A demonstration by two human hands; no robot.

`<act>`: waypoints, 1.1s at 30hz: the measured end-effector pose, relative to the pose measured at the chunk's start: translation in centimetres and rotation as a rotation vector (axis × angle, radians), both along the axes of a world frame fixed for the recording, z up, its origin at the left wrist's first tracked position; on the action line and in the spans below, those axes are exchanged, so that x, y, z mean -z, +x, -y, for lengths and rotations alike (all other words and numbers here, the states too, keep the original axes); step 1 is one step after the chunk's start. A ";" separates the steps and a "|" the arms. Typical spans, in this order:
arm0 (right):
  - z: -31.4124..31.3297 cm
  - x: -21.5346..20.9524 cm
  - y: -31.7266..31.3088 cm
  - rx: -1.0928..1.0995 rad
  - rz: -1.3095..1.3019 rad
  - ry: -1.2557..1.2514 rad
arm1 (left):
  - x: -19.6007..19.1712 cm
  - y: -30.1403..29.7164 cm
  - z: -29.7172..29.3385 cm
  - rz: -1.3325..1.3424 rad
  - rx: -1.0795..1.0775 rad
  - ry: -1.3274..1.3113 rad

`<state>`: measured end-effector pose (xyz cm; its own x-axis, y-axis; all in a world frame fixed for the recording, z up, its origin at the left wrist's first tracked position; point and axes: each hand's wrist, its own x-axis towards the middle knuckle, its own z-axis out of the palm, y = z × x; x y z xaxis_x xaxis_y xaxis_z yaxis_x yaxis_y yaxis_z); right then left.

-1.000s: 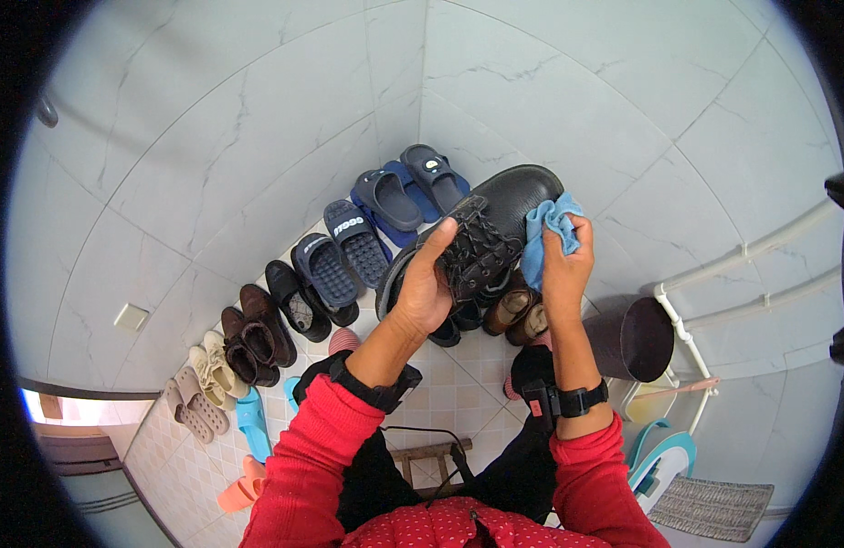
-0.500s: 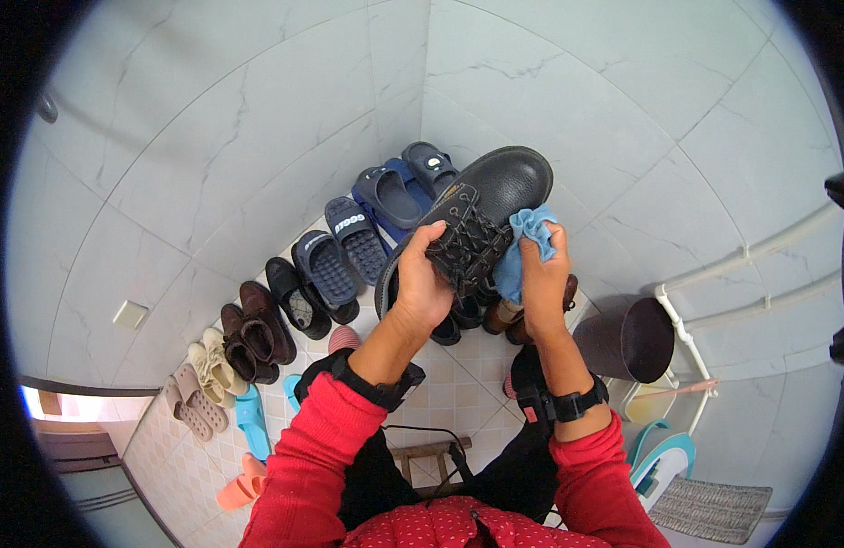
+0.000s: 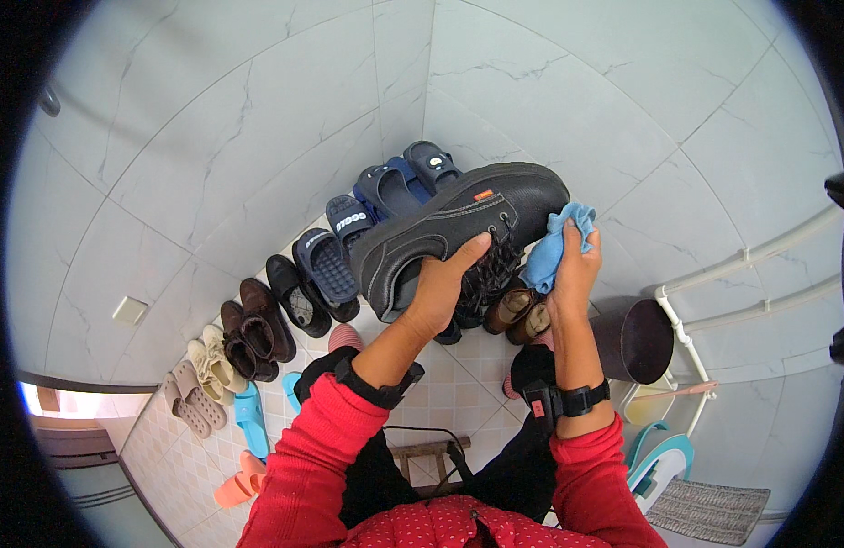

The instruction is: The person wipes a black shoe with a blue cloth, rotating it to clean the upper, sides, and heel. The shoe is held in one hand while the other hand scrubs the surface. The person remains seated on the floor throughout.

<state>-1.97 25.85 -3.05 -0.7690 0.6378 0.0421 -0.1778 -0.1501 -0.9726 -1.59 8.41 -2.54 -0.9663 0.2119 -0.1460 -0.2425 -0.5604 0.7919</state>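
A black leather lace-up shoe [image 3: 413, 233] is held up in front of me, its side turned toward me and its toe pointing right. My left hand [image 3: 445, 288] grips it at the opening, the fingers hidden inside and the thumb beside the laces. A light blue cloth [image 3: 557, 251] is bunched in my right hand [image 3: 577, 269], close to the right of the toe. Whether the cloth touches the leather I cannot tell. Below the shoe, a pair of brown shoes [image 3: 511, 309] stands partly covered.
Along the left wall runs a row of footwear, with navy slippers [image 3: 326, 265], dark brown shoes [image 3: 265, 324], cream shoes [image 3: 219, 365] and blue slippers [image 3: 250, 416]. A dark bin [image 3: 637, 342] stands at right, by a white pipe rack [image 3: 682, 333]. A wooden stool [image 3: 427, 452] is beneath me.
The shoe has turned from showing its laced top to showing its side, and its heel swung up. My right hand with the cloth has moved slightly right.
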 end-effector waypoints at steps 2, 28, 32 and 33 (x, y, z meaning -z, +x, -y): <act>-0.2 -0.1 0.0 0.005 0.007 0.010 | -0.2 0.3 0.1 -0.079 -0.024 -0.158; 0.0 -1.4 1.2 -0.143 0.001 1.112 | 2.0 2.2 -0.1 -0.700 0.296 -1.009; 0.5 -1.8 1.4 -0.211 -0.067 1.267 | 2.8 1.9 -0.1 -0.830 0.283 -1.074; 0.7 -2.0 1.5 -0.223 -0.066 1.267 | 2.8 1.9 -0.2 -0.839 0.288 -1.116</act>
